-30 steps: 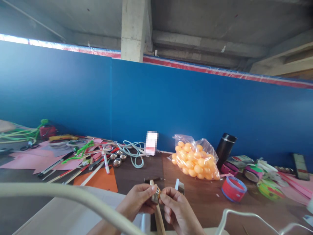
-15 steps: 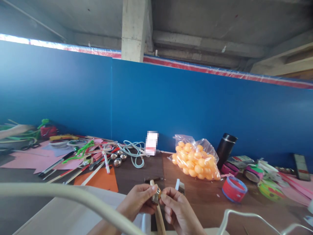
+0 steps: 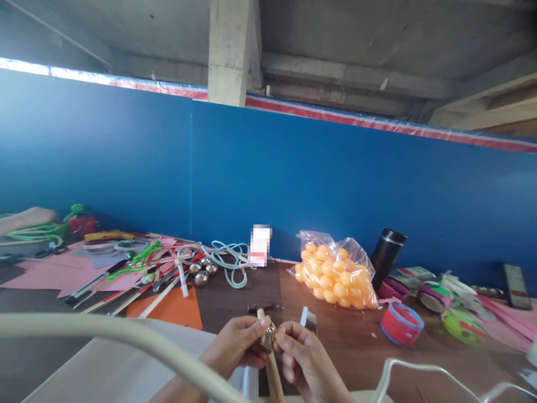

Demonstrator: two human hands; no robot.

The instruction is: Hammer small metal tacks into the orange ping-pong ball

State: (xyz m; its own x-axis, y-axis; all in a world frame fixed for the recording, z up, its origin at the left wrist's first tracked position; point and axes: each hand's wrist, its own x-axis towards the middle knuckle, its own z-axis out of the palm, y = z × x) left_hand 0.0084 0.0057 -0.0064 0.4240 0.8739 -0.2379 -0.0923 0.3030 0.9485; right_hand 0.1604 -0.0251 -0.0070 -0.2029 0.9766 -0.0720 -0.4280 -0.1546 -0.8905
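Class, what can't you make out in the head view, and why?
Head view:
Part of the shiny metal piece, hidden by the left hand.
Whether the right hand grips it: too small.
Near end of the wooden stick, cut by the bottom edge.
Rest of another person's arm, cut by the left edge.

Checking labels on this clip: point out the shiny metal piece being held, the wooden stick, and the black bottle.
Shiny metal piece (image 3: 267,339): head view, its exposed face.
Wooden stick (image 3: 274,378): head view, its lower length.
Black bottle (image 3: 386,258): head view, middle of its body.
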